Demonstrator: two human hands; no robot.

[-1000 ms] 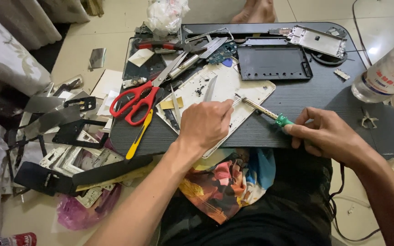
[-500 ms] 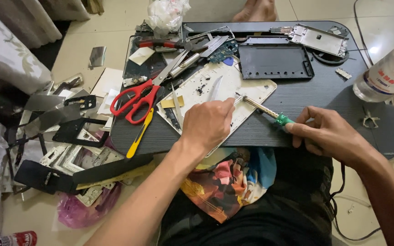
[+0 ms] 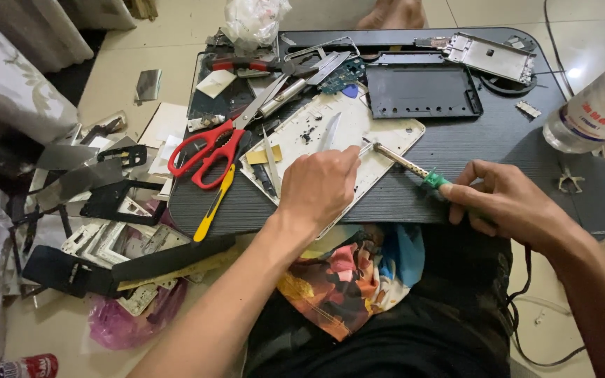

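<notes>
A white tablet back shell [image 3: 295, 136] lies on the dark lap table [image 3: 456, 150]. My left hand [image 3: 316, 185] rests on the shell and pinches a thin metal blade [image 3: 329, 131] that points away from me. My right hand [image 3: 509, 203] grips the green handle of a soldering iron [image 3: 404, 162]. Its metal tip touches the shell's right part, just beside my left thumb.
Red-handled scissors [image 3: 208, 150] and a yellow-handled tool [image 3: 213, 204] lie left of the shell. A dark tablet frame [image 3: 421, 91], a metal chassis [image 3: 491, 56] and a plastic bottle [image 3: 596, 108] sit farther back and right. Loose frames and parts [image 3: 106, 203] litter the floor at left.
The iron's tip and both hands have barely shifted; the blade stays on the shell.
</notes>
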